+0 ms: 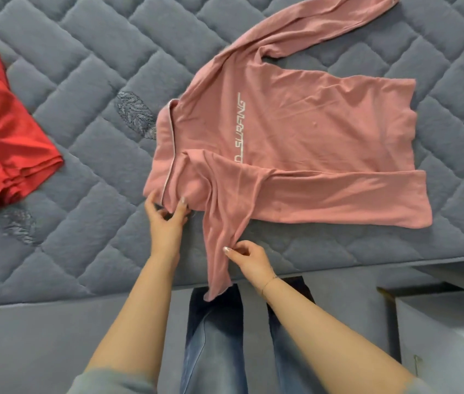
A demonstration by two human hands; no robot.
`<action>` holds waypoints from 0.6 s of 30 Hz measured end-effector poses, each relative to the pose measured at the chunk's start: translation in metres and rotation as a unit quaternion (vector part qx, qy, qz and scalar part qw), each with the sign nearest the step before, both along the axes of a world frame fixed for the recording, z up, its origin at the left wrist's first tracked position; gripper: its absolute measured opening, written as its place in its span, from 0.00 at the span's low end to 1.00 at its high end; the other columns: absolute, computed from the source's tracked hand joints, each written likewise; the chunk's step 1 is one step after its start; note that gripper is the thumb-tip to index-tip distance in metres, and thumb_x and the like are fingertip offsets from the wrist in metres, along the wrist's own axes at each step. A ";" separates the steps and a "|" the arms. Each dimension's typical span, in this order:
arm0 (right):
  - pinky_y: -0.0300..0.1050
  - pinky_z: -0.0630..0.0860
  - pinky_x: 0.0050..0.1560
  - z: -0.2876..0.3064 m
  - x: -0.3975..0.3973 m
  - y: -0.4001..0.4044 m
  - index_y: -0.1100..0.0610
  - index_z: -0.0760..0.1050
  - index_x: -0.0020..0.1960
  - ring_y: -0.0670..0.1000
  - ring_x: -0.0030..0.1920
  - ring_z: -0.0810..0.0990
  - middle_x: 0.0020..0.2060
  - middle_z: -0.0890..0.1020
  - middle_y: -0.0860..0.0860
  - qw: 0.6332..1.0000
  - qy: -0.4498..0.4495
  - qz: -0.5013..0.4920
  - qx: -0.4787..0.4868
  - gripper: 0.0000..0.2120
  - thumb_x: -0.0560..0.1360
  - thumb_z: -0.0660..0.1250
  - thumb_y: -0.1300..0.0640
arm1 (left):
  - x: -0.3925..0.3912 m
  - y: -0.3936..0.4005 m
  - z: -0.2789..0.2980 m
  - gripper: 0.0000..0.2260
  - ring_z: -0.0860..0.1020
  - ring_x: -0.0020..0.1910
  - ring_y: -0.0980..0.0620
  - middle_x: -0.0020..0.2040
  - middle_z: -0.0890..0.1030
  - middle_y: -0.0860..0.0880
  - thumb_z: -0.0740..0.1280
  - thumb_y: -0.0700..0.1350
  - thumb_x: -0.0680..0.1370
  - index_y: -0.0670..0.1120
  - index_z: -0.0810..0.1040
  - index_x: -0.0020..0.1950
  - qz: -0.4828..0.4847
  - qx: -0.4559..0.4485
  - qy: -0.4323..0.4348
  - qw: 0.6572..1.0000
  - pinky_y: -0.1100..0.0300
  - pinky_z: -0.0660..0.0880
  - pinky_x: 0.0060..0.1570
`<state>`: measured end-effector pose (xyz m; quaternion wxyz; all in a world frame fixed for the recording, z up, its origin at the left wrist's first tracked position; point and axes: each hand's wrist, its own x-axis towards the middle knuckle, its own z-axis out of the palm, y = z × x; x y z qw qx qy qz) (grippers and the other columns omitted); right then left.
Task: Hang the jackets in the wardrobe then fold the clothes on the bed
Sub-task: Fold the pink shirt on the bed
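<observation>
Folding the pink shirt (296, 137) on the bed (83, 95)

My left hand (165, 220) pinches its collar, my right hand (249, 258) pinches the near sleeve; its lettering is half covered, and the red garment (3, 132) runs off-frame.

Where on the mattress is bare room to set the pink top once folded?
Bare mattress lies between the red garment and the pink top. The near edge is crowded: the left hand, right hand and a hanging sleeve.
</observation>
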<state>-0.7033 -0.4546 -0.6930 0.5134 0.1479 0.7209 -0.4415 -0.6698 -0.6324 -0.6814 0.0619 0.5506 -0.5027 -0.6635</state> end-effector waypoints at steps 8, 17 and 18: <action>0.43 0.70 0.50 -0.001 0.011 -0.003 0.57 0.73 0.55 0.45 0.47 0.73 0.47 0.76 0.48 0.989 0.008 -0.119 0.091 0.13 0.84 0.53 0.51 | 0.027 -0.062 -0.008 0.04 0.77 0.36 0.54 0.34 0.80 0.49 0.73 0.44 0.75 0.49 0.80 0.41 -0.114 -0.138 -0.089 0.980 0.53 0.75 0.45; 0.34 0.65 0.34 0.031 -0.005 0.018 0.55 0.69 0.39 0.45 0.36 0.66 0.34 0.70 0.47 0.986 0.093 -0.069 0.120 0.13 0.81 0.59 0.54 | 0.028 -0.033 0.016 0.10 0.77 0.41 0.58 0.57 0.78 0.42 0.71 0.44 0.77 0.42 0.76 0.54 -0.074 -0.148 -0.162 0.973 0.62 0.74 0.50; 0.33 0.66 0.34 0.041 -0.013 0.020 0.56 0.71 0.40 0.43 0.35 0.68 0.34 0.71 0.47 0.984 0.119 -0.076 0.112 0.12 0.81 0.61 0.55 | 0.025 -0.025 0.024 0.10 0.78 0.44 0.57 0.56 0.79 0.43 0.71 0.45 0.77 0.43 0.76 0.54 -0.051 -0.103 -0.150 0.982 0.64 0.74 0.51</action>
